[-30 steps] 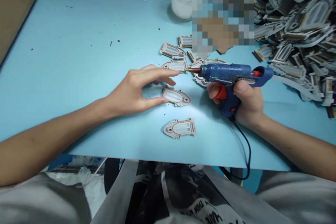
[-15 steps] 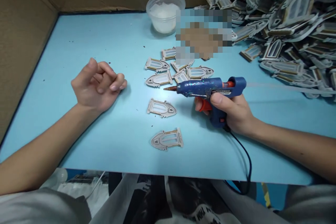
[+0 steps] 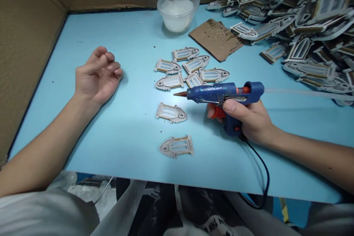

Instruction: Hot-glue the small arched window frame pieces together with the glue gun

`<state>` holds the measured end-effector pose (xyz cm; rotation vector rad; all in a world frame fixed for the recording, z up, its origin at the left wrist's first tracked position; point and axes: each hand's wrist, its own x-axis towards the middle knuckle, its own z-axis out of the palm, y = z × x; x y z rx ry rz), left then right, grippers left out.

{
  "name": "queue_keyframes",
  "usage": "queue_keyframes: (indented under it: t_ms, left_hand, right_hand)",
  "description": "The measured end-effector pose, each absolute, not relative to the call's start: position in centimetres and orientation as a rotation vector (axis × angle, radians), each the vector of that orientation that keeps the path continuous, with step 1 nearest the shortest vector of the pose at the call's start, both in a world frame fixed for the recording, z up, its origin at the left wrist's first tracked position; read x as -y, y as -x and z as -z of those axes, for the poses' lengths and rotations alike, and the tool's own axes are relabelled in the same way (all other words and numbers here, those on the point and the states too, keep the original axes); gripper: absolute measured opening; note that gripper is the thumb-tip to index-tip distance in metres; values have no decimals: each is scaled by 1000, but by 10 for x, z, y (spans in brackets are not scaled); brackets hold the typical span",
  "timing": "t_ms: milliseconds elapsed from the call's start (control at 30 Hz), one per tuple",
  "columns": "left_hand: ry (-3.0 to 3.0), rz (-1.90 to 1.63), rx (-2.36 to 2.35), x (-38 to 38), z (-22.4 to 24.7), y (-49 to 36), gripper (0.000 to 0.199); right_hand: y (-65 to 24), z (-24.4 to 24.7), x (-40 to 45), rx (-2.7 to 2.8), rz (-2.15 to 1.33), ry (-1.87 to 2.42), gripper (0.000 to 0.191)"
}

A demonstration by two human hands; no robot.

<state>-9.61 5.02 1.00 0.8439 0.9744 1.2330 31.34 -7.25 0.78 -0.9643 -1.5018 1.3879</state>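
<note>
My right hand [image 3: 253, 118] is wrapped around a blue glue gun [image 3: 211, 93] with a red trigger, its nozzle pointing left. A clear glue stick [image 3: 304, 92] extends from its back. Palm up on the left, my left hand [image 3: 96, 75] has curled fingers with the thumb pressed against them; nothing shows in it. Two flat arched window pieces lie separately on the blue table [image 3: 124, 143], one [image 3: 171, 113] below the nozzle and another [image 3: 177, 146] nearer the front edge. Several similar pieces [image 3: 195, 64] lie grouped above the nozzle.
A clear plastic tub [image 3: 178, 11] with white material stands at the back. Beside it lies a torn cardboard piece [image 3: 217, 38]. A large heap of window pieces [image 3: 312, 25] fills the back right. Cardboard walls [image 3: 33, 44] border the table. A black cord [image 3: 267, 169] hangs over the front edge.
My left hand has shifted slightly left and up, and its thumb has come down onto the fingers. The glue gun is nearly still in my right hand. The view has shifted slightly.
</note>
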Motion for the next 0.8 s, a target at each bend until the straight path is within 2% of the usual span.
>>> queue_keyframes:
  t_ms: [167, 333, 433, 500, 567, 700, 733, 800]
  left_hand:
    - [-976, -1166, -1043, -57, 3, 99, 58]
    - [-1086, -1120, -990, -56, 1, 95, 69]
    - [-1133, -1100, -1025, -50, -2, 85, 64]
    - [-1163, -1079, -1058, -44, -2, 77, 62]
    - [-1205, -1091, -1076, -40, -1, 69, 67]
    - [-1662, -1145, -1134, -32, -3, 57, 79]
    - [-1789, -1144, -1127, -29, -5, 54, 78]
    - [-2004, -1112, -1060, -18, -13, 48, 64]
  right_hand:
    - [-313, -7, 72, 1571, -1368, 992, 57]
    - [-314, -3, 78, 1648, -1327, 1015, 49]
    - [-315, -5, 79, 1755, -1205, 982, 45]
    - [-320, -10, 74, 1868, -1044, 929, 43]
    - [-329, -18, 66, 1986, -781, 930, 44]
    - [-359, -31, 51, 2185, -164, 1188, 47]
    - [-367, -31, 49, 2243, -54, 1282, 47]
    - [-386, -25, 46, 2325, 44, 1481, 47]
